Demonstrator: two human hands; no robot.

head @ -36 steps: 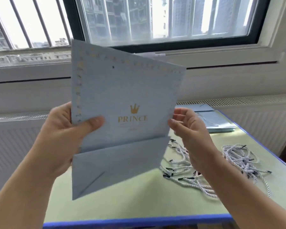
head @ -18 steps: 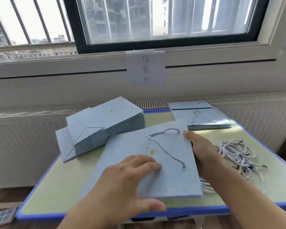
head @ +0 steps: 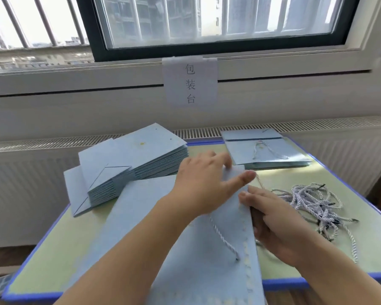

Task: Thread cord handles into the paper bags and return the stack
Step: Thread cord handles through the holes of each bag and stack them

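Showing: one flat blue paper bag lying on the green table at its near edge, with both hands at the bag's far right corner.
Landmark: the paper bag being worked; all places below are given relative to it.
Left hand: reaches across the bag's far end, thumb and fingers pinching the bag's top edge at the corner.
Right hand: lies along the bag's right edge, fingers curled there; whether it grips the edge or a cord beneath cannot be told.
Threaded cord: one twisted white cord lies on the bag's upper face, its dark tip near the right edge.
Loose cords: a tangled heap just right of the bag, beyond the right hand.
Unthreaded stack: fanned bags beyond the bag's far left corner.
Finished bags: a small pile with a cord handle on top, beyond the bag's far right corner.
Step in hand (judged): one side appears corded; the bag is being gripped for threading the second handle or for lifting.
Next move (judged): calls for a firm hold on the mouth edge and a fresh cord drawn from the heap, or for moving the bag to the finished pile.
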